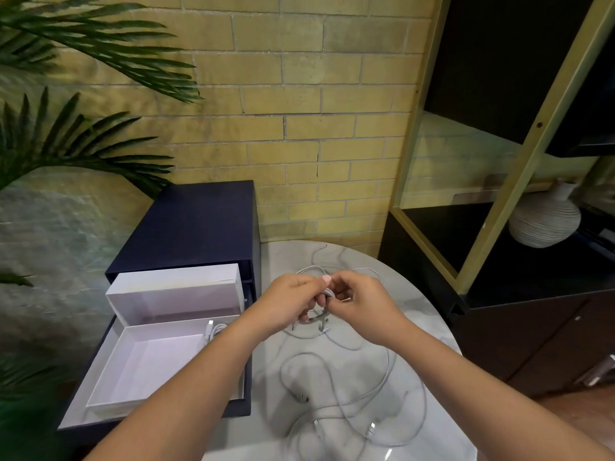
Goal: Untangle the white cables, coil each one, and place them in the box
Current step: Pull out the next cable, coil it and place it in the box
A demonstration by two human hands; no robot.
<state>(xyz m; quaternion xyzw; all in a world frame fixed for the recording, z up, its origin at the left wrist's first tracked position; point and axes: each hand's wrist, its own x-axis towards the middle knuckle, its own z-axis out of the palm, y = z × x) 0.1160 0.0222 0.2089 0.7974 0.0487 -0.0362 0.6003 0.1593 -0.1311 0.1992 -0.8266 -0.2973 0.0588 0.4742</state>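
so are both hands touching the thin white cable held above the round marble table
Touching. The head view shows the left hand and right hand both pinching the thin white cable loops between their fingers.

- Brick wall [299,94], yellow-tan with grey mortar, beyond the left hand [293,302] and right hand [361,301].
- Palm fronds [83,44] up and left of the left hand, over a mottled grey wall patch [50,227].
- Navy drawer cabinet [199,221] just left of the left hand, against the brick.
- Round marble tabletop [283,257], white with grey veins, under both hands.
- Black shelving with gold frame [499,161] right of the right hand, with a ribbed pale vase [544,221] on one shelf.
- Wood floor [582,414] far lower right.
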